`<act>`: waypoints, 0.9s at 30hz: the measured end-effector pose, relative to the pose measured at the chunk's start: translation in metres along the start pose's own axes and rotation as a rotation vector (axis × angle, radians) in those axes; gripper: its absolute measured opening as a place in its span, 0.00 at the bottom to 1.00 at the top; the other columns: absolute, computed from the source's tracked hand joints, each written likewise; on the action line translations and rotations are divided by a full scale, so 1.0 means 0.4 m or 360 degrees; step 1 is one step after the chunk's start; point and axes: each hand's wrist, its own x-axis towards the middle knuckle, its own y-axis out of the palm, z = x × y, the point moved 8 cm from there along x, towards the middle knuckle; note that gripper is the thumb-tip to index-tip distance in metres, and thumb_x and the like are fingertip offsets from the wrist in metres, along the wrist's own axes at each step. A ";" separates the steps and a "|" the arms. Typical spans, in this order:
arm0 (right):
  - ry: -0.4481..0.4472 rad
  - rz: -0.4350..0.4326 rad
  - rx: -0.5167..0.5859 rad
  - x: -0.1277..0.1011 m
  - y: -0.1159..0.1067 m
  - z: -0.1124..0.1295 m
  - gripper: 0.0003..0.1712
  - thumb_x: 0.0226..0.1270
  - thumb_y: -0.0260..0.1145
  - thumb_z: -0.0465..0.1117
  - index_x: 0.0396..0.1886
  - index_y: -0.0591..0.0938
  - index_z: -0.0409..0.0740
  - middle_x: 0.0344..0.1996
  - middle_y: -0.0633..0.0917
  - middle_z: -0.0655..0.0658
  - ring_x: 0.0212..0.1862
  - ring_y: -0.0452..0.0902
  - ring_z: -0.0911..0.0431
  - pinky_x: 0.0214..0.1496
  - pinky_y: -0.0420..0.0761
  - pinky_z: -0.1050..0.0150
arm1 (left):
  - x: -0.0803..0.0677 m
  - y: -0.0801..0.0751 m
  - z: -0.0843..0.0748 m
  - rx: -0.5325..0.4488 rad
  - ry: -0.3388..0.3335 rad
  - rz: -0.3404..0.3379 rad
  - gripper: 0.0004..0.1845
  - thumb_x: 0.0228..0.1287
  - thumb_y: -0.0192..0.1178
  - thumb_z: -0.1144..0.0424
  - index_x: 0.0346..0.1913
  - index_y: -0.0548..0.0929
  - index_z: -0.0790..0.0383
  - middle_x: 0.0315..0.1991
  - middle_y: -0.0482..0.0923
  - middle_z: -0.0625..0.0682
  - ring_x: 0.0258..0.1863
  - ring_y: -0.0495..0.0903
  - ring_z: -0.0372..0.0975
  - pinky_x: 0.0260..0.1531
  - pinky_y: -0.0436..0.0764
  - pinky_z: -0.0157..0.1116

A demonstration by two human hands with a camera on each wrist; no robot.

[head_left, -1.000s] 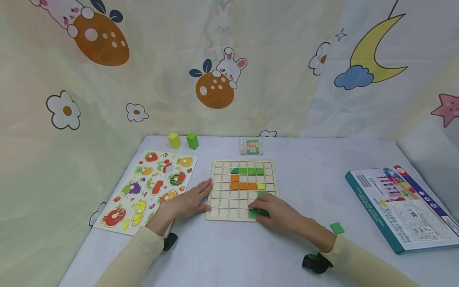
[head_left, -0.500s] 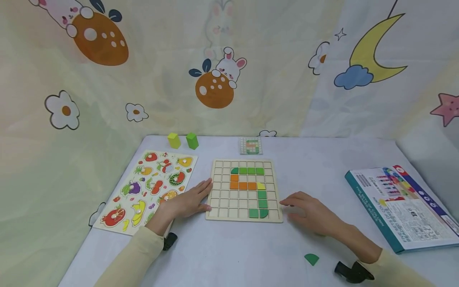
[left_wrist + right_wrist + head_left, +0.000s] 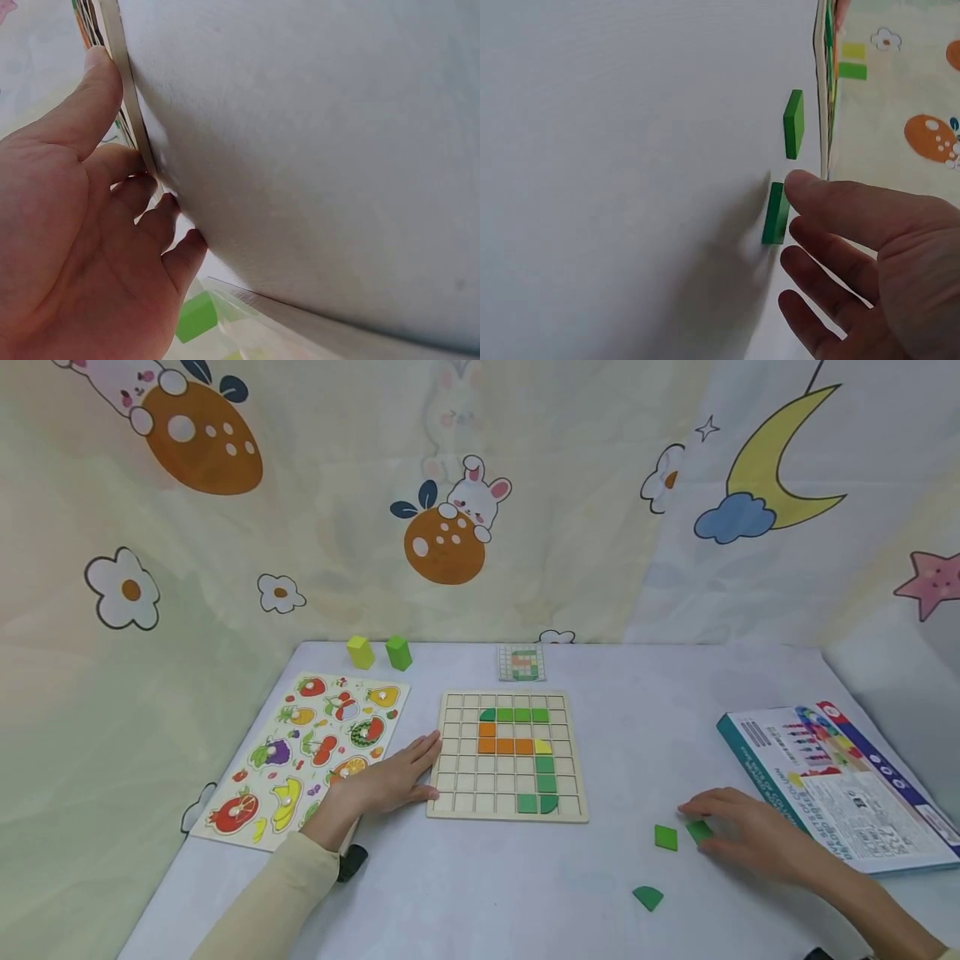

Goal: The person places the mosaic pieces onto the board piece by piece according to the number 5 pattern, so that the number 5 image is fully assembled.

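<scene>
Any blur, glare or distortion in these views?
Head: sharp, soft even light, wide-angle bend at the table edges. Left wrist: left hand close, slightly soft. Right wrist: right hand casts a faint shadow by the green tile. No glare.

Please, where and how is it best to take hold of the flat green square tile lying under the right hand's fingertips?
Probably pinch the flat green square tile by two opposite thin edges, coming from above: it lies flat on the white table, so only its edges offer purchase to the right hand.
</scene>
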 end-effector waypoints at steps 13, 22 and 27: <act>-0.0116 -0.0186 0.0003 0.006 -0.001 -0.001 0.25 0.48 0.78 0.40 0.49 0.84 0.56 0.45 0.85 0.58 0.48 0.78 0.66 0.47 0.81 0.71 | 0.000 -0.005 -0.005 -0.0007 0.0008 -0.0013 0.45 0.68 0.54 0.44 0.78 0.44 0.56 0.80 0.35 0.51 0.79 0.40 0.47 0.74 0.56 0.48; -0.0192 -0.0134 0.0103 0.115 0.008 0.129 0.23 0.55 0.74 0.40 0.53 0.83 0.50 0.46 0.84 0.55 0.48 0.80 0.58 0.49 0.83 0.63 | 0.001 -0.005 -0.004 -0.0012 0.0002 -0.0012 0.45 0.68 0.54 0.44 0.78 0.44 0.55 0.80 0.35 0.50 0.79 0.39 0.46 0.74 0.55 0.48; -0.0285 -0.0022 0.0171 0.196 0.038 0.240 0.22 0.57 0.73 0.39 0.53 0.83 0.47 0.46 0.84 0.53 0.49 0.79 0.56 0.51 0.82 0.61 | 0.001 -0.003 -0.001 -0.0020 0.0005 -0.0016 0.45 0.68 0.54 0.44 0.78 0.44 0.55 0.80 0.35 0.50 0.79 0.39 0.46 0.74 0.55 0.48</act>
